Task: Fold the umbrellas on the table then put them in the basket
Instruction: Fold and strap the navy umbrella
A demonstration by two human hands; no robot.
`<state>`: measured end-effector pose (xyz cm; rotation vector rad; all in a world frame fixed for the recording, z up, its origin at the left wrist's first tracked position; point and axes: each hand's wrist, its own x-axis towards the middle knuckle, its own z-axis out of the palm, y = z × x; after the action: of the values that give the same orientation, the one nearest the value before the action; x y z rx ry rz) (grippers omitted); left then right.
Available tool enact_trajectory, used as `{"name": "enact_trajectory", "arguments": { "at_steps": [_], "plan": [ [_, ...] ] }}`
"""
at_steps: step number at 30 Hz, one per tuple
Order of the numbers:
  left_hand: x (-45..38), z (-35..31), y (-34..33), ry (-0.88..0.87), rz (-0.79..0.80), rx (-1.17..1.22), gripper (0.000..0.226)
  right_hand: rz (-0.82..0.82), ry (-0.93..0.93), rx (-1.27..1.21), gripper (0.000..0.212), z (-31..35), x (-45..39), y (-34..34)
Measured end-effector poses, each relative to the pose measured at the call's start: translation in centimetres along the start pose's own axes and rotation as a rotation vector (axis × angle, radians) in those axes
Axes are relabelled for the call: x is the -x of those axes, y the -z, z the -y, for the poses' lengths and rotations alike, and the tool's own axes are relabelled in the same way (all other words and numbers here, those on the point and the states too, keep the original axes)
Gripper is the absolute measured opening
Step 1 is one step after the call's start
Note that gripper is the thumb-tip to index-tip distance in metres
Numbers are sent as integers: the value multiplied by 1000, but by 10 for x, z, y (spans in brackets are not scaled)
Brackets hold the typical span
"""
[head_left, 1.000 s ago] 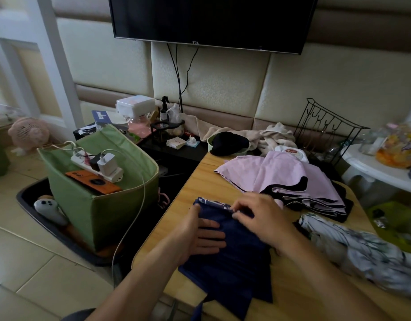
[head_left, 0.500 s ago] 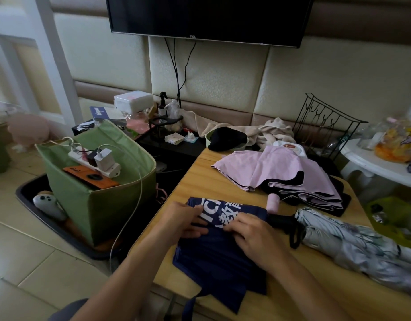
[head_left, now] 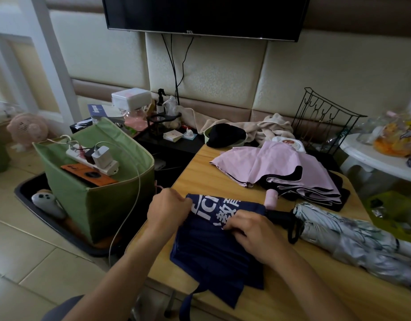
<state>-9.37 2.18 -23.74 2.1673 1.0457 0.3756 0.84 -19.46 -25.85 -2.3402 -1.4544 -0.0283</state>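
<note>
The navy umbrella (head_left: 213, 242), soft pleated fabric with white lettering, is laid flat on the wooden table (head_left: 199, 179). Its upper left corner is pinched by the curled left hand (head_left: 167, 210); a fold is gripped by the right hand (head_left: 253, 232). Beyond the right hand lie a smooth pink umbrella (head_left: 280, 170) and a crinkled silver umbrella (head_left: 352, 239); the green fabric basket (head_left: 112, 205) stands left of the left hand.

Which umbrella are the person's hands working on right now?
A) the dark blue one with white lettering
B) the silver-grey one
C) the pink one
A: both the left hand and right hand grip the dark blue umbrella at the table's near edge.
</note>
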Motion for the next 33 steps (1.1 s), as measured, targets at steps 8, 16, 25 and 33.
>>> {"name": "enact_trajectory", "arguments": {
  "at_steps": [8, 16, 25, 33],
  "plan": [
    [11, 0, -26, -650, -22, -290, 38, 69, 14, 88, 27, 4, -2, 3],
    [-3, 8, -32, -480, 108, -306, 59, -118, -87, -131, 19, 15, -26, 16],
    [-10, 24, -35, -465, 261, -485, 66, 36, -125, 148, 48, 28, -83, -34],
    [-13, 29, -34, -467, 297, -517, 68, -31, -90, 322, 72, -7, -48, -38]
  ]
}}
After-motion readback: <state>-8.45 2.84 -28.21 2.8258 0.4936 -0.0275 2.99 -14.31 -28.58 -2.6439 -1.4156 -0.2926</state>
